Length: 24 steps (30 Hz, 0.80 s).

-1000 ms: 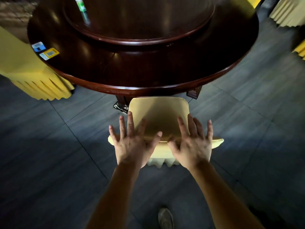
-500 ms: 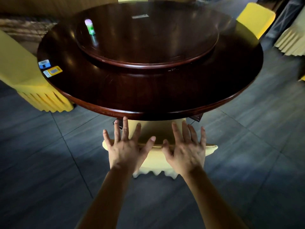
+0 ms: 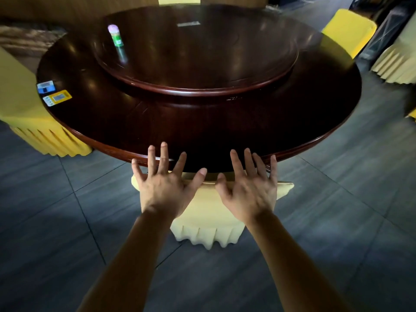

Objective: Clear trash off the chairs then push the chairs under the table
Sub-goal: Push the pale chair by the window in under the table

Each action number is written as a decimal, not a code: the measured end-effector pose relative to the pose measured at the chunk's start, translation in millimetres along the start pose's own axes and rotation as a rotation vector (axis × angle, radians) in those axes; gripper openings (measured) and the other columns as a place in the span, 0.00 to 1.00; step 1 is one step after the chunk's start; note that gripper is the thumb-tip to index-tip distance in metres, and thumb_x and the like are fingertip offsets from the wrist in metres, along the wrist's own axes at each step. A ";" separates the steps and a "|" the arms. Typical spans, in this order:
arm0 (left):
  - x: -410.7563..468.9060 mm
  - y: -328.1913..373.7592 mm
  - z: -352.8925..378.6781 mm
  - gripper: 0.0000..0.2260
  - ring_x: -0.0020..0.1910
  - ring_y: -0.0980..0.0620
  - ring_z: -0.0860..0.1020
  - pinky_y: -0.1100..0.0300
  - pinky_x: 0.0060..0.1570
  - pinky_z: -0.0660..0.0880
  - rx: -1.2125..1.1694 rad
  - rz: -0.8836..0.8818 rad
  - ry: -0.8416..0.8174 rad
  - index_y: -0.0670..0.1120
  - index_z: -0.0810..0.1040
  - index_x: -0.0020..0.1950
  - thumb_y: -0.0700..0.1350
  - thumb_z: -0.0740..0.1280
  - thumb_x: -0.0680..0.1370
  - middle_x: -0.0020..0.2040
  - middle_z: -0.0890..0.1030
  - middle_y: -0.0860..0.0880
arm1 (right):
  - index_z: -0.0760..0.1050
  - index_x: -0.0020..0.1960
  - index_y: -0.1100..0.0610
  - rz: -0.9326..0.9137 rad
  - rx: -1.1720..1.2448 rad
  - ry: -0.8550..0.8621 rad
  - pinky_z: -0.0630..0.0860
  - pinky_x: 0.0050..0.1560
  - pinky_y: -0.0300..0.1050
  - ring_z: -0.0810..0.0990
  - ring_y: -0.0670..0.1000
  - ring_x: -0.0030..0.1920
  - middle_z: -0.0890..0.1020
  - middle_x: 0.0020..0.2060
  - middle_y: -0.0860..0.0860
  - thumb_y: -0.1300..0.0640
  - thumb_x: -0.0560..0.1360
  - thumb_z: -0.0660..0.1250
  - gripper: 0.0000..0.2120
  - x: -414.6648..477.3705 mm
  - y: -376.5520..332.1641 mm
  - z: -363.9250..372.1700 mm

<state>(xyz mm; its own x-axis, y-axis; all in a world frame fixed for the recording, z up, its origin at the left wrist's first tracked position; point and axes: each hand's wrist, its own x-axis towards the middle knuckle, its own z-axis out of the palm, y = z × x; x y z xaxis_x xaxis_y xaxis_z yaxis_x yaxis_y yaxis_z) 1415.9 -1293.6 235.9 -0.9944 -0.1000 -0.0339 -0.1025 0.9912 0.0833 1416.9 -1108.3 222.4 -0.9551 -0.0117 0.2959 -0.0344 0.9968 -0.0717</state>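
Note:
A chair in a pale yellow cover (image 3: 208,212) stands at the near edge of the round dark wooden table (image 3: 202,136), its seat hidden under the tabletop. Only the top of its back and its pleated skirt show. My left hand (image 3: 165,188) and my right hand (image 3: 248,191) lie flat on the top of the chair's back, fingers spread, thumbs hooked over the near edge. Neither hand grips anything. No trash shows on this chair.
A lazy Susan (image 3: 198,55) with a small green bottle (image 3: 116,36) sits on the table. Two cards (image 3: 54,93) lie at the table's left edge. Yellow-covered chairs stand at the left (image 3: 33,122), far right (image 3: 349,30) and back. Dark tiled floor surrounds me.
The chair has slid forward under the table, so its seat went out of sight. Both hands moved forward with the chair back, and my view came closer to the table.

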 end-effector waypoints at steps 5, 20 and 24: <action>23.5 7.3 2.4 0.41 0.83 0.43 0.41 0.33 0.77 0.40 -0.020 0.019 0.036 0.61 0.56 0.82 0.78 0.37 0.73 0.85 0.46 0.47 | 0.70 0.75 0.52 0.005 0.011 0.009 0.50 0.78 0.65 0.72 0.60 0.73 0.75 0.71 0.60 0.37 0.77 0.49 0.33 23.8 7.9 8.0; -7.4 -15.8 -2.7 0.37 0.83 0.39 0.42 0.33 0.77 0.42 -0.028 0.106 0.044 0.59 0.50 0.83 0.74 0.45 0.77 0.85 0.44 0.43 | 0.40 0.82 0.45 -0.005 -0.005 -0.228 0.34 0.75 0.71 0.47 0.62 0.81 0.47 0.81 0.63 0.28 0.78 0.37 0.37 16.6 3.7 -16.8; -25.6 -51.5 -15.8 0.33 0.81 0.34 0.58 0.28 0.74 0.55 0.054 0.241 0.217 0.55 0.64 0.81 0.69 0.51 0.80 0.83 0.59 0.40 | 0.37 0.81 0.45 -0.033 0.022 -0.192 0.37 0.77 0.69 0.45 0.63 0.81 0.43 0.81 0.64 0.26 0.77 0.39 0.39 17.1 -23.8 -40.5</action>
<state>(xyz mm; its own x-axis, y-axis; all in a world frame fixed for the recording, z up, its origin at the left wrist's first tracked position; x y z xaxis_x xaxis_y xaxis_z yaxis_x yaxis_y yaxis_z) 1446.2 -1343.5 248.3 -0.9726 0.1281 0.1939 0.1325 0.9911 0.0099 1413.3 -1129.0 267.7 -0.9919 -0.0613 0.1116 -0.0711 0.9937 -0.0865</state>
